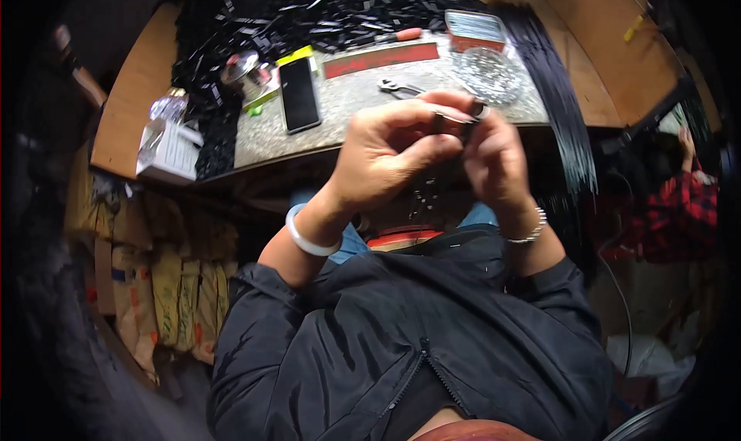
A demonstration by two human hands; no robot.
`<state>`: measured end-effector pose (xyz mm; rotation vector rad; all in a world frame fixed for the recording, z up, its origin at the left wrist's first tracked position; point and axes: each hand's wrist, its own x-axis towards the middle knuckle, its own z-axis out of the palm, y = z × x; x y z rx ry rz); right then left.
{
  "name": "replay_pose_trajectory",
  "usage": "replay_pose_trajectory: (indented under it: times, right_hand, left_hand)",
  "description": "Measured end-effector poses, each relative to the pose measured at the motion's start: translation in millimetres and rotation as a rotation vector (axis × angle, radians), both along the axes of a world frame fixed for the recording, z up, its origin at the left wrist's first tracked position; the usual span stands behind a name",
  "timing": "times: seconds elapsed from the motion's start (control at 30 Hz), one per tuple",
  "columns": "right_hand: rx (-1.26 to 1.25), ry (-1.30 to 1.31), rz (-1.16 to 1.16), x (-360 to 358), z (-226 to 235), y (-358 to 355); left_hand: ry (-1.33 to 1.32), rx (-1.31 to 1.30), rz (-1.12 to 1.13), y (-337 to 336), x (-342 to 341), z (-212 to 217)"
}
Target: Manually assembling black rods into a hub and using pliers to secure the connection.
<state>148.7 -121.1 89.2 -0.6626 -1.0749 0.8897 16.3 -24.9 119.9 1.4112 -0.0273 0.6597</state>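
Note:
Both hands meet above the front edge of the table, fingertips close together. My left hand (382, 152) is closed, its thumb and fingers pinching a small dark piece (455, 125). My right hand (498, 159), smeared by motion, closes at the same piece, where a small bright spot shows near the fingertips. What exactly the piece is cannot be made out, since the fingers cover most of it. Just beyond the hands lies an adjustable wrench (400, 87). Behind my right hand rests a round dish of small shiny metal parts (488, 74).
A heap of short black strips (324, 13) covers the table's back. Long thin dark strands (559, 94) hang over the right edge. A red bar (380, 60), a phone (299, 95), a box of metal pieces (475, 30), a red-handled tool (401, 35) and a white box (170, 149) lie around.

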Motion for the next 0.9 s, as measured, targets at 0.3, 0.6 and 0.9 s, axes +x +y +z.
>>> replay_pose_trajectory:
  times: [0.3, 0.6, 0.9]
  right_hand:
    - [0.032, 0.105, -0.033, -9, 21, -24]
    - [0.003, 0.203, 0.120, -13, 31, -36]
    - [-0.084, 0.121, -0.003, -17, 26, -11]
  left_hand:
    - [-0.222, 0.229, 0.125, -12, -18, 1]
    - [0.376, 0.853, 1.183, 123, -122, -93]
    - [1.221, 0.931, 1.223, 232, -208, -118]
